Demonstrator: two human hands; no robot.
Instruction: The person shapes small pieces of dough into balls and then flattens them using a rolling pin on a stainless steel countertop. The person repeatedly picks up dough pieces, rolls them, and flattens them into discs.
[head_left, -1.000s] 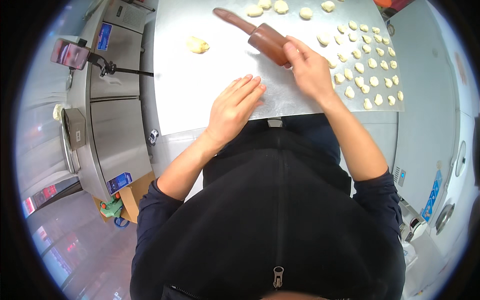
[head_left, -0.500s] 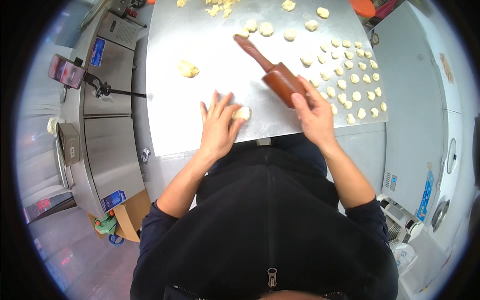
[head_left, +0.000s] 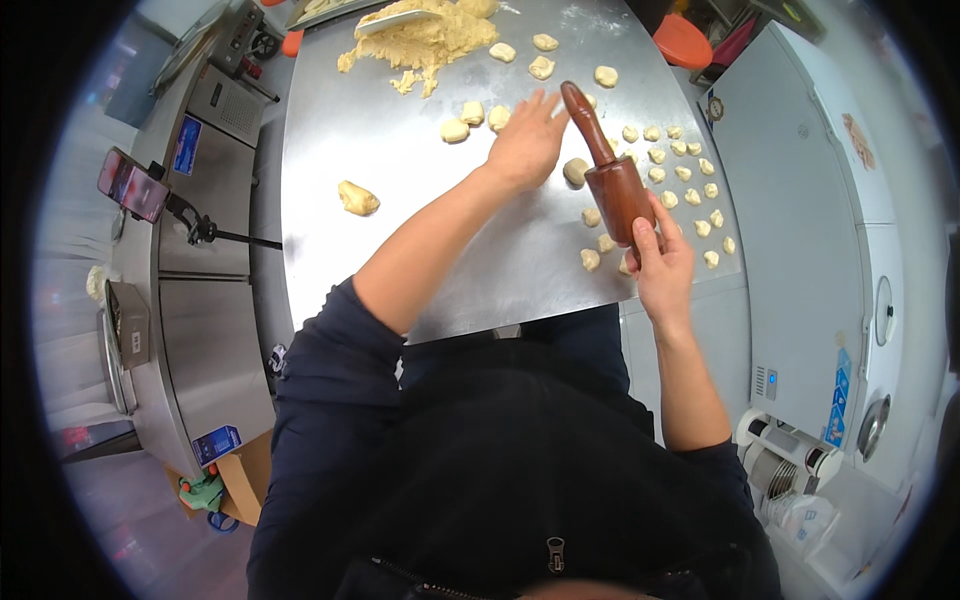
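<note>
My right hand (head_left: 665, 268) grips the thick end of a brown wooden rolling pin (head_left: 620, 203), its handle pointing away from me above the table. My left hand (head_left: 526, 150) stretches out over the table, fingers extended and slightly blurred, close to the rolling pin's handle. Pale round dough pieces lie around it: one dough disc (head_left: 576, 172) sits between the hand and the pin, another dough piece (head_left: 498, 118) by its left side. Whatever lies beneath the left fingers is hidden. Many small dough balls (head_left: 669, 199) are spread on the right, some partly covered by the pin.
A metal-topped table (head_left: 470, 270) carries a lone dough lump (head_left: 358, 198) at left. Across the far side lies a crumbly yellow filling mass (head_left: 435, 42) with a pale scraper (head_left: 398, 20) on it. A phone (head_left: 133, 185) on an arm stands left; a white freezer (head_left: 790, 230) stands right.
My left hand has left the table's front edge, where it touched a small dough piece, and reached far and right. The rolling pin has turned more upright in my right hand. The view has shifted.
</note>
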